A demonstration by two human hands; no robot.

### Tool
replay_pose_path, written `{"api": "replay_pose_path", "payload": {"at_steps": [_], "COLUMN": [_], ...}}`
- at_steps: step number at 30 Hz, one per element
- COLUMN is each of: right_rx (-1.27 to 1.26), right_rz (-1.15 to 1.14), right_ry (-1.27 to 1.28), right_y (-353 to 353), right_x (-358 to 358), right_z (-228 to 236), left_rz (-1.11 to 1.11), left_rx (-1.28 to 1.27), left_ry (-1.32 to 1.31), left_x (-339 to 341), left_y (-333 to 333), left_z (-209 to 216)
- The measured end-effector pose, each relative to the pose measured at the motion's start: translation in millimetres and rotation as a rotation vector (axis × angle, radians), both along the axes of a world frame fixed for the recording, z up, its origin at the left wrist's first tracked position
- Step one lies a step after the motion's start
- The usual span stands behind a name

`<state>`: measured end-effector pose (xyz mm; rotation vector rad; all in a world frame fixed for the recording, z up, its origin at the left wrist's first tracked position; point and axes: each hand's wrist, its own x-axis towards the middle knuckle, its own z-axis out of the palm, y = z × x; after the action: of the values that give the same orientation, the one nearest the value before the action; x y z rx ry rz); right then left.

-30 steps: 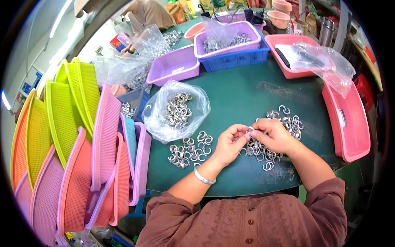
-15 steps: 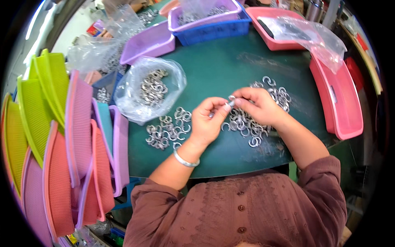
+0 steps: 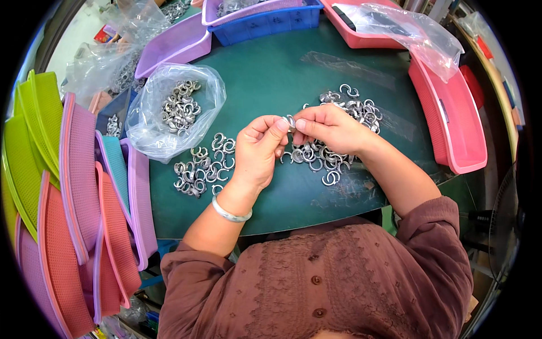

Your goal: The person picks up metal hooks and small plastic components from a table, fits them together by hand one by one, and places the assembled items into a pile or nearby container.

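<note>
My left hand point(image 3: 257, 150), with a pale bangle at the wrist, pinches a small silvery open metal ring point(image 3: 290, 122) between thumb and fingertips. My right hand point(image 3: 333, 130) meets it there, its thumb and fingers closed at the ring's other side. Under and around the right hand lies a heap of C-shaped metal rings point(image 3: 330, 159), partly covered by that hand. A smaller group of similar rings point(image 3: 197, 172) is spread on the table left of my left wrist. Farther left, a clear plastic bag point(image 3: 210, 104) stands open with more rings point(image 3: 182, 107) inside.
The green table point(image 3: 265, 68) has a purple bin point(image 3: 175, 45) and a blue bin point(image 3: 268, 27) at its far side. Pink bins point(image 3: 446, 118) line the right, one under clear plastic point(image 3: 406, 31). Stacked coloured baskets point(image 3: 79, 186) crowd the left edge.
The whole view has shifted, so the scene sits farther left and higher. My hands stay together over the same spot, and the ring between the fingertips now shows more plainly.
</note>
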<state>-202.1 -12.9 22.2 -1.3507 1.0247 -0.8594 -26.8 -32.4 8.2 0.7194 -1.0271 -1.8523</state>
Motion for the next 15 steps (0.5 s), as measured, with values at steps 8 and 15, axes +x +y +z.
{"api": "replay_pose_path", "payload": {"at_steps": [8, 15], "right_rx": [0.018, -0.007], "right_rz": [0.005, 0.031], "right_ry": [0.004, 0.040], "right_y": [-0.2, -1.0], "right_x": [0.0, 0.0], "right_z": [-3.8, -7.3], "left_rz": [-0.097, -0.183], "left_rx": [0.177, 0.293], "left_ry": [0.042, 0.100], "left_x": [2.9, 4.7], "left_y": [-3.8, -7.4], "left_z": [2.4, 3.5]}}
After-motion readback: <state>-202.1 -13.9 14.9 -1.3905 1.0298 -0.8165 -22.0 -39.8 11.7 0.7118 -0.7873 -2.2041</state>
